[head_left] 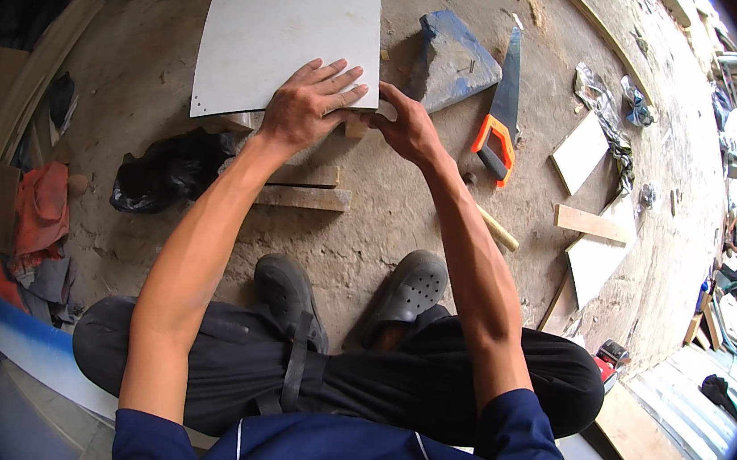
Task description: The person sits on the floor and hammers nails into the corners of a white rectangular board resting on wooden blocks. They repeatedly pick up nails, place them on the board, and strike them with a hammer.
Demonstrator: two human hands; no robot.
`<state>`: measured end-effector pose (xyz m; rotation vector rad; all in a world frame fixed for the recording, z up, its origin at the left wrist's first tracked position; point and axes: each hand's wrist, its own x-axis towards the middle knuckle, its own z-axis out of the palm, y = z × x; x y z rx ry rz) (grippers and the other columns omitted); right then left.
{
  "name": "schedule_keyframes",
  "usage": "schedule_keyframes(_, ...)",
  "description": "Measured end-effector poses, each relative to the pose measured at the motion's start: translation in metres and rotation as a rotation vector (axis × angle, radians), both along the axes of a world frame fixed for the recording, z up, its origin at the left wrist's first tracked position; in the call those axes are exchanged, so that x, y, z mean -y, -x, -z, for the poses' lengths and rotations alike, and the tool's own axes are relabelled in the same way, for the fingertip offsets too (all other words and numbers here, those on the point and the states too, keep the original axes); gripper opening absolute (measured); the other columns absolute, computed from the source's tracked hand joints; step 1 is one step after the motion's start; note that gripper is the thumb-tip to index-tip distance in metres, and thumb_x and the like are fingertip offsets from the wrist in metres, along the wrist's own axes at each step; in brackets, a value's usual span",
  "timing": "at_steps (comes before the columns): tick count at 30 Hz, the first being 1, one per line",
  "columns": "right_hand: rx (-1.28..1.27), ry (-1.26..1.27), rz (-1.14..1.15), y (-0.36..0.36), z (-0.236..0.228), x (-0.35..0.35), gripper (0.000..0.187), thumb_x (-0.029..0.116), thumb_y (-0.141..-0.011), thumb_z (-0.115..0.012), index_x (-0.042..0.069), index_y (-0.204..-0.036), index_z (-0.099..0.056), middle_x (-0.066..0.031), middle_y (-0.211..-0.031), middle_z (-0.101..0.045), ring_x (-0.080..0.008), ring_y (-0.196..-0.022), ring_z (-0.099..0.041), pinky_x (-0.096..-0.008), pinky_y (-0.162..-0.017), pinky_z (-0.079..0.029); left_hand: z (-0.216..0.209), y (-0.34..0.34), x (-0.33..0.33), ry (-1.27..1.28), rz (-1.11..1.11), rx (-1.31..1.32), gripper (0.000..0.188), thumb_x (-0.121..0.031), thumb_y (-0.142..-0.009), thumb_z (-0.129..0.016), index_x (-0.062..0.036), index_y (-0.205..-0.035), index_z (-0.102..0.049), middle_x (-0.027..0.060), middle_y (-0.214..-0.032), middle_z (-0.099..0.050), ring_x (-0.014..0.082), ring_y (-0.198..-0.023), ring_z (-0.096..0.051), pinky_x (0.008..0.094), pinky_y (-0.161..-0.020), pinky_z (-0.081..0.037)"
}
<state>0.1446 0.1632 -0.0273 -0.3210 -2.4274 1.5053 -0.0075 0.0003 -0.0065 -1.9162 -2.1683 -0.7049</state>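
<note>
Left hand point(305, 111): fingers slightly spread, pressed flat on the white panel point(281, 32), near right corner. Right hand point(410, 131): fingers curled at that corner; clamping cannot be determined. The panel lies face up over the rough floor point(398, 206). Judged stiff, fairly light, smooth enough to slip; grip opposite edges. Nearer than the panel: straight wood strips point(304, 197), crumpled black plastic point(168, 171). Right of it: chipped, wedge-shaped block point(458, 64); flat-bladed handsaw point(506, 96).

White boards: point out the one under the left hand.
The largest white board, at the top, with the left hand on its near-right corner; two smaller white boards lie untouched at right.
</note>
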Motion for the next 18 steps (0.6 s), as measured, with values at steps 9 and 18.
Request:
schedule_keyframes(9, -0.036, 0.019, 0.001, 0.0, 0.008, -0.001, 0.059, 0.014, -0.08, -0.08, 0.002, -0.132, -0.055, -0.0208, -0.122, -0.066, -0.0338, -0.115, -0.064, -0.0401, -0.094, -0.051, 0.0, -0.002, 0.002, 0.001, 0.0, 0.041, 0.046, -0.026, -0.079, -0.077, -0.026, -0.124, -0.069, -0.0029, -0.138, -0.061, 0.021, -0.131, -0.053, 0.0435, -0.113, -0.04)
schedule_keyframes(18, 0.066, -0.036, -0.081, 0.005, 0.052, -0.006, 0.051, 0.01, -0.076, -0.08, 0.002, -0.118, -0.052, -0.022, -0.112, -0.067, -0.0413, -0.11, -0.062, -0.0448, -0.088, -0.051, -0.006, -0.004, 0.002, 0.046, -0.013, 0.039, 0.048, -0.027, -0.079, -0.079, -0.0264, -0.126, -0.069, -0.0012, -0.14, -0.059, 0.0237, -0.133, -0.052, 0.0439, -0.113, -0.039)
